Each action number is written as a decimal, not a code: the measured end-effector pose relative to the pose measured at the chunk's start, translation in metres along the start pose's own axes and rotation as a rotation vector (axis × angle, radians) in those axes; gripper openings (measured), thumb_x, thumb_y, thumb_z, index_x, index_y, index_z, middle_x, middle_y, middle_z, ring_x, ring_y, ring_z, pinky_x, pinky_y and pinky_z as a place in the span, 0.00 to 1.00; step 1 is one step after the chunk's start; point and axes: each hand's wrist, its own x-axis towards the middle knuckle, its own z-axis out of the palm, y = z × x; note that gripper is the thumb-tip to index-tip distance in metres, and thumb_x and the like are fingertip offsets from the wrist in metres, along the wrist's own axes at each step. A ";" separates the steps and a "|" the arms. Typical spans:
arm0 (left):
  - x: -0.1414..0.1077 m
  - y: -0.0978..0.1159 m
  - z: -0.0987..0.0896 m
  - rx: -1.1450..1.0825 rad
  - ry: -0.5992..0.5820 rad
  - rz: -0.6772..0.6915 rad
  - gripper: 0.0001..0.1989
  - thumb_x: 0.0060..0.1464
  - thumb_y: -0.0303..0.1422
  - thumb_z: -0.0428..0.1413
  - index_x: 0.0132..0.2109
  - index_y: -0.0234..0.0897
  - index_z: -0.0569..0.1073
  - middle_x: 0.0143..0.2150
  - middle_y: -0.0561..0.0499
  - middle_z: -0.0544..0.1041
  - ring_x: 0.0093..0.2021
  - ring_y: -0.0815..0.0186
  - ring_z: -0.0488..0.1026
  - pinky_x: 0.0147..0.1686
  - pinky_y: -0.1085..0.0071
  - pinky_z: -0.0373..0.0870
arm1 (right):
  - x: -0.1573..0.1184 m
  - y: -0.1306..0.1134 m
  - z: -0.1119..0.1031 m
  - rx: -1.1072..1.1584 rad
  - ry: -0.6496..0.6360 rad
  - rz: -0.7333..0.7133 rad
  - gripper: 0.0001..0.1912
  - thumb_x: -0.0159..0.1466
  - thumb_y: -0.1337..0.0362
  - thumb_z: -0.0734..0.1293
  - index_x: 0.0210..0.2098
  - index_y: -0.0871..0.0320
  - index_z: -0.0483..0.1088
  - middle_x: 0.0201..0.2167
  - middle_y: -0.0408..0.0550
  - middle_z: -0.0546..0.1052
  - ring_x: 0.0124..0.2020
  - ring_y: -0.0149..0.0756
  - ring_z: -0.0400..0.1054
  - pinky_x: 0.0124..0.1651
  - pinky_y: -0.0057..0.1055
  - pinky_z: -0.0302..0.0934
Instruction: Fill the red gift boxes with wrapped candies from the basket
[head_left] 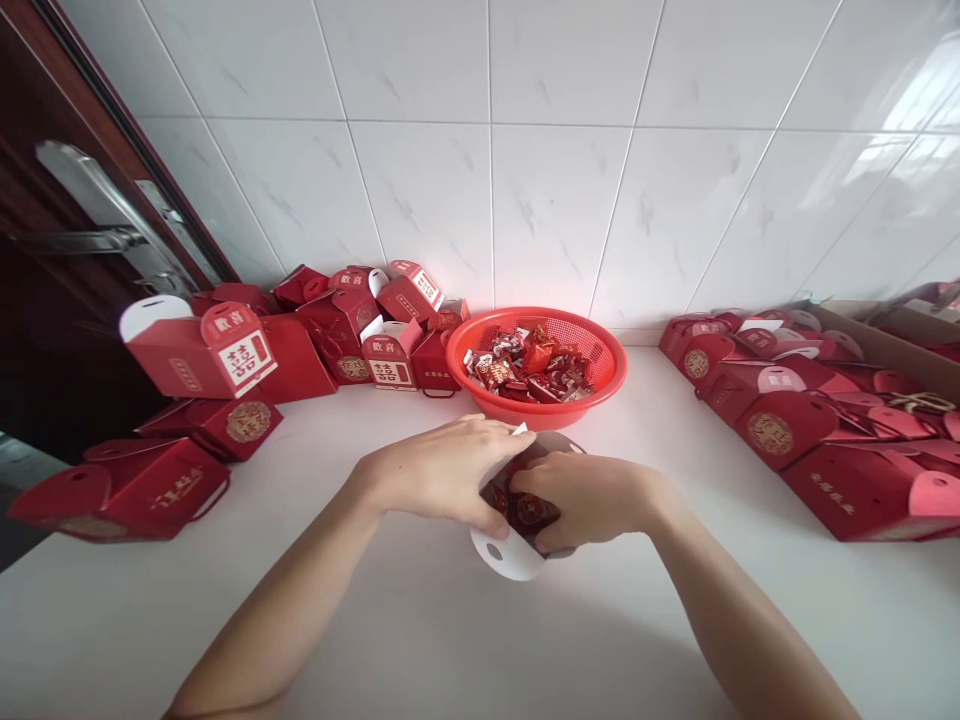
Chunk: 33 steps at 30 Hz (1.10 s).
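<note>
An open gift box (513, 556), its white inner flaps showing, stands at the middle of the table. My left hand (442, 470) grips its left side, with the thumb over the near left edge. Inside the box lie red wrapped sweets (531, 508). My right hand (592, 495) reaches into the box from the right, its fingers bent down among the sweets; whether they hold one is hidden. Just behind the box sits a red plastic basket (536, 410) with many wrapped sweets (536, 365) in it.
Red boxes (217, 350) stand in a group at the left, near a dark door with a metal handle (97, 240). More red boxes (832, 490) fill the right side, beside a cardboard carton (862, 335). A tiled wall (562, 200) rises behind the white table (420, 640).
</note>
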 end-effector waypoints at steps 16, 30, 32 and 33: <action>0.000 0.001 0.006 0.033 -0.019 -0.082 0.44 0.46 0.41 0.64 0.69 0.42 0.57 0.71 0.44 0.59 0.70 0.49 0.55 0.65 0.60 0.54 | 0.016 0.003 0.010 -0.163 0.163 -0.022 0.05 0.57 0.73 0.67 0.32 0.60 0.75 0.32 0.50 0.79 0.32 0.38 0.70 0.28 0.29 0.55; 0.001 -0.002 0.007 0.030 -0.038 -0.056 0.43 0.48 0.41 0.64 0.68 0.42 0.57 0.68 0.43 0.64 0.68 0.49 0.59 0.64 0.59 0.56 | 0.014 0.007 0.004 -0.178 0.004 -0.023 0.08 0.56 0.72 0.65 0.30 0.57 0.77 0.24 0.45 0.76 0.22 0.33 0.65 0.21 0.28 0.51; 0.002 -0.003 0.008 0.018 -0.045 -0.058 0.42 0.47 0.41 0.64 0.67 0.42 0.58 0.68 0.44 0.64 0.67 0.50 0.60 0.64 0.59 0.56 | 0.016 0.005 0.008 -0.222 0.024 0.028 0.06 0.55 0.72 0.66 0.28 0.59 0.76 0.24 0.47 0.76 0.22 0.33 0.65 0.20 0.28 0.50; 0.002 -0.003 0.008 0.013 -0.046 -0.063 0.42 0.47 0.41 0.64 0.67 0.42 0.58 0.69 0.45 0.63 0.68 0.50 0.59 0.64 0.59 0.56 | 0.018 0.004 0.010 -0.247 0.027 0.035 0.06 0.55 0.73 0.66 0.28 0.59 0.76 0.24 0.48 0.77 0.22 0.34 0.67 0.21 0.29 0.51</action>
